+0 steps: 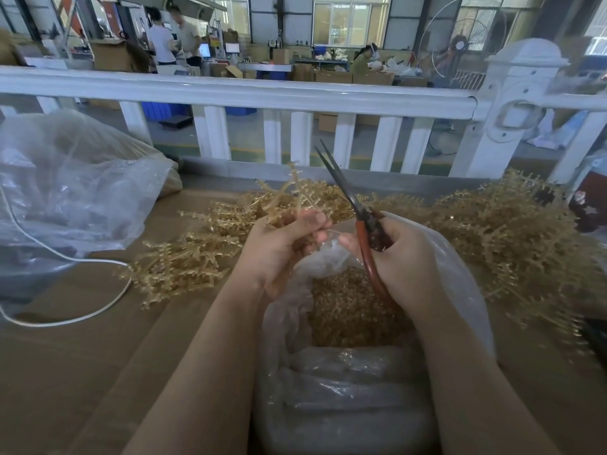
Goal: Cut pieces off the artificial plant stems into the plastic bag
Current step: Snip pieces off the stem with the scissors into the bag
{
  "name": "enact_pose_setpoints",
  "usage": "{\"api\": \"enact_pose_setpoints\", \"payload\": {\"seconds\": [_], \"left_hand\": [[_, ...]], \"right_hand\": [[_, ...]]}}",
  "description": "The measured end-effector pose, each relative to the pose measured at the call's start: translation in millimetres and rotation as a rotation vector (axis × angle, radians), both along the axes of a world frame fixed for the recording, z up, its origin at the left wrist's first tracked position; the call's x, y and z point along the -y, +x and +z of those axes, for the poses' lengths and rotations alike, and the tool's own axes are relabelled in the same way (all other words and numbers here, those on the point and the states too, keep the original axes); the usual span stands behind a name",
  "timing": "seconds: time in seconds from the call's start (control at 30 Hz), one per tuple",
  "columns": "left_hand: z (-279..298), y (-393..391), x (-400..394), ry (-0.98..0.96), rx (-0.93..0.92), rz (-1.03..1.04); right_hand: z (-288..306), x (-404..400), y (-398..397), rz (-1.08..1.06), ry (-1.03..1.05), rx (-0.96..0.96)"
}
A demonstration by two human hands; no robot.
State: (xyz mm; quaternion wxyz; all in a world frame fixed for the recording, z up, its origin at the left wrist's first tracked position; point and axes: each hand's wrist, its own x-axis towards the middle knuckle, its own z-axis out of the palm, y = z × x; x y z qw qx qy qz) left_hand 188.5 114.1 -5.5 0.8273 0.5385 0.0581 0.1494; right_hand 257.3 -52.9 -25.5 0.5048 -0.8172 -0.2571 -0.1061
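Workshop floor behind a white railing; brown bench in front of it. Landmark: the clear plastic bag, open at bench centre, cut golden pieces inside. Above its mouth I log my left hand, fingers curled around an artificial plant stem that stands upward. Just right of that, my right hand grips red-handled scissors, blades slightly parted, tips toward the railing. Loose stems piled behind the bag. White cord and a second bag left of it.
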Motion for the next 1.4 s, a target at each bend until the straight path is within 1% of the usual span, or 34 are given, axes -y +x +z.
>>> {"api": "enact_pose_setpoints", "payload": {"seconds": [0.1,0.2,0.27,0.37,0.43,0.53,0.73,0.93,1.17,1.4], "left_hand": [[1,-1,-2,-0.032,0.024,0.025],[-1,-2,-3,-0.023,0.057,0.036],[-2,-1,-3,-0.005,0.077,0.048],[-4,1,-6,0.018,0.099,0.078],[-4,1,-7,0.020,0.122,0.067],[-4,1,-7,0.033,0.137,0.052],[-2,1,-4,0.072,0.149,0.066],[-5,2,-7,0.077,0.143,0.074],[-3,-1,-6,0.107,0.161,0.044],[-1,-2,-5,0.091,0.161,0.065]], "right_hand": [[-2,5,4,-0.030,-0.107,0.121],[-1,10,4,-0.072,-0.275,0.304],[1,10,2,-0.075,-0.333,0.355],[0,8,-1,-0.046,-0.292,0.305],[-2,6,-1,-0.043,-0.288,0.306],[-5,3,1,-0.034,-0.272,0.243],[-7,2,1,-0.075,-0.289,0.276],[-9,3,0,-0.071,-0.287,0.295],[-6,2,-6,-0.090,-0.235,0.289],[-6,0,-4,-0.069,-0.238,0.261]]}}
